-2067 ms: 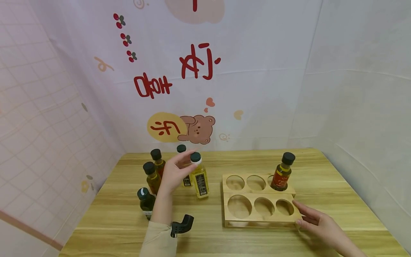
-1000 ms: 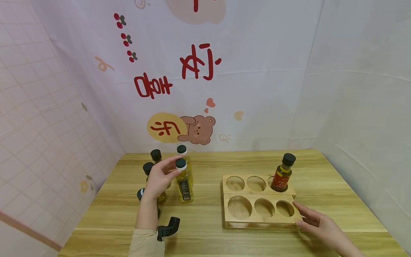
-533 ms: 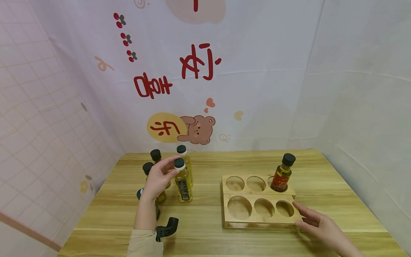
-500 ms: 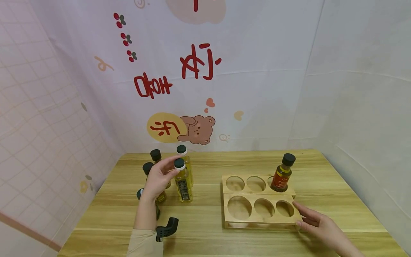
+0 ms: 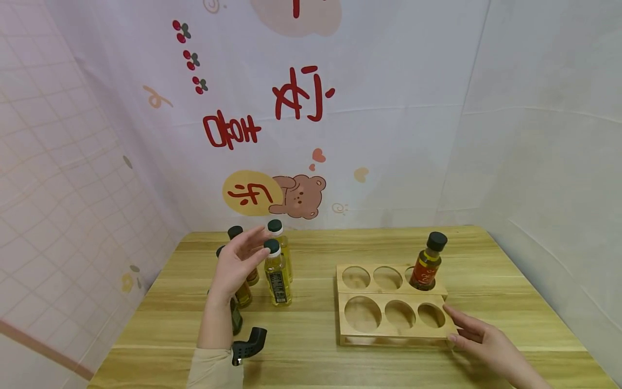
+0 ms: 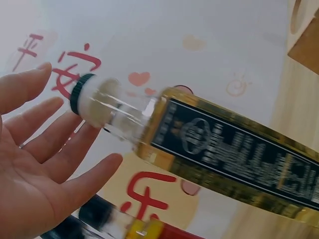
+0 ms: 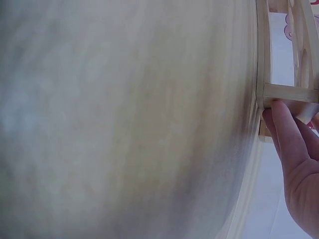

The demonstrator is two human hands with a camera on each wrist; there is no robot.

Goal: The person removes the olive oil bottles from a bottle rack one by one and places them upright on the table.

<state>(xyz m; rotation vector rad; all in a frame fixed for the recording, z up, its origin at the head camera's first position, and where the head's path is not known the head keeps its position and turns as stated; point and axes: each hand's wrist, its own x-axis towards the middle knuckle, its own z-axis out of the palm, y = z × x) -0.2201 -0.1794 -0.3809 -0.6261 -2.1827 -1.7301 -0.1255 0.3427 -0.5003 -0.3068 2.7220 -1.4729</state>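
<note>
A bottle of yellow oil [image 5: 278, 283] with a green cap stands upright on the table. My left hand [image 5: 235, 265] is just left of its cap, fingers spread and relaxed. In the left wrist view, the bottle's label [image 6: 224, 144] is dark, and the hand's fingers are loose around the neck without gripping. A similar oil bottle [image 5: 285, 251] stands just behind. At the right, my right hand [image 5: 483, 340] holds the right end of a two-tier wooden bottle rack [image 5: 418, 330] between thumb and fingers. A red-labelled bottle [image 5: 424, 273] sits in its back right hole.
Several dark-capped bottles stand left of the oil bottles, partly hidden by my left hand and forearm, among them a dark bottle [image 5: 236, 319]. A black camera mount [image 5: 250, 346] sticks out from my left wrist. A patterned cloth [image 5: 398, 151] hangs behind the table.
My left hand carried the oil bottle leftward and set it down in front of the similar one. Its fingers have now let go of the cap. The right hand has stayed on the rack.
</note>
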